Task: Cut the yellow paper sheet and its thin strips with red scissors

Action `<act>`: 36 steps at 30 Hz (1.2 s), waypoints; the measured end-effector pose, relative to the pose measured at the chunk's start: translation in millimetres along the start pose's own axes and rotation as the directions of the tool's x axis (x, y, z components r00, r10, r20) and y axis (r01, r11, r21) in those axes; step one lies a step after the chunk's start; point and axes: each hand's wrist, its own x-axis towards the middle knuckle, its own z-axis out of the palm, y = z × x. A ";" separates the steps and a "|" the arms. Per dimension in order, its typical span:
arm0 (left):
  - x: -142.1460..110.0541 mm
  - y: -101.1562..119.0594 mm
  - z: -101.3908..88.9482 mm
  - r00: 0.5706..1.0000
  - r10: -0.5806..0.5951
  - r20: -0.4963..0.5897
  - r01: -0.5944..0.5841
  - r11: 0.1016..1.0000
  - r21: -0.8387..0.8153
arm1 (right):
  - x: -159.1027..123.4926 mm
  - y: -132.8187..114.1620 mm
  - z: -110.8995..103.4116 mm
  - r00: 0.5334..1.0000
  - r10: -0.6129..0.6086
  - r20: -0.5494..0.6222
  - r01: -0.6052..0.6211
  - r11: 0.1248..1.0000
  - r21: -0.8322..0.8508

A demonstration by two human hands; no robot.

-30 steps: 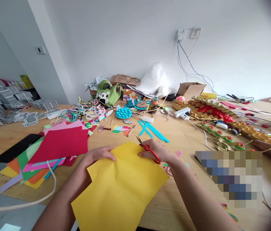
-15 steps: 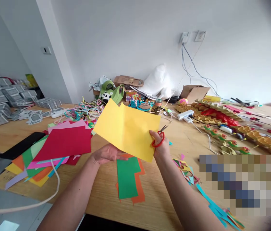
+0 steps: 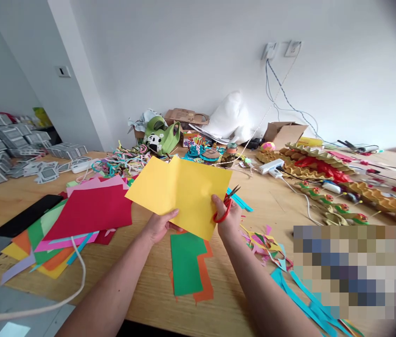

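Item in my view: yellow paper sheet [image 3: 180, 192], raised above the wooden table [image 3: 254, 299], near edge pinched by my left hand [image 3: 159, 225] and my right hand [image 3: 226, 220], whose fingers also grip red scissors [image 3: 223, 209], over green paper [image 3: 185, 262].

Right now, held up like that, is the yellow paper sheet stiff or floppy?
Probably floppy and light: the yellow paper sheet bows along a centre crease while both hands pinch only its near edge. It would likely crumple easily, since the right hand also holds red scissors.
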 end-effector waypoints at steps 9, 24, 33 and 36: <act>3.0 2.4 -0.5 0.993 0.088 -0.083 -0.087 0.996 0.021 | 5.2 -0.8 -12.5 0.996 -0.043 -0.081 0.030 0.988 -0.154; 4.9 13.8 -3.6 0.970 0.101 -0.222 -0.155 0.958 -0.241 | -32.6 4.0 -4.4 0.986 0.117 0.122 -0.061 0.920 -0.387; 0.1 8.6 1.8 0.989 0.043 -0.144 -0.055 0.996 -0.074 | -40.7 -3.3 2.2 0.992 -0.028 0.126 0.055 0.974 -0.219; -1.8 3.6 3.1 0.991 0.076 -0.107 -0.070 0.996 0.056 | -38.4 -2.6 0.1 0.999 -0.025 0.038 0.034 0.965 -0.260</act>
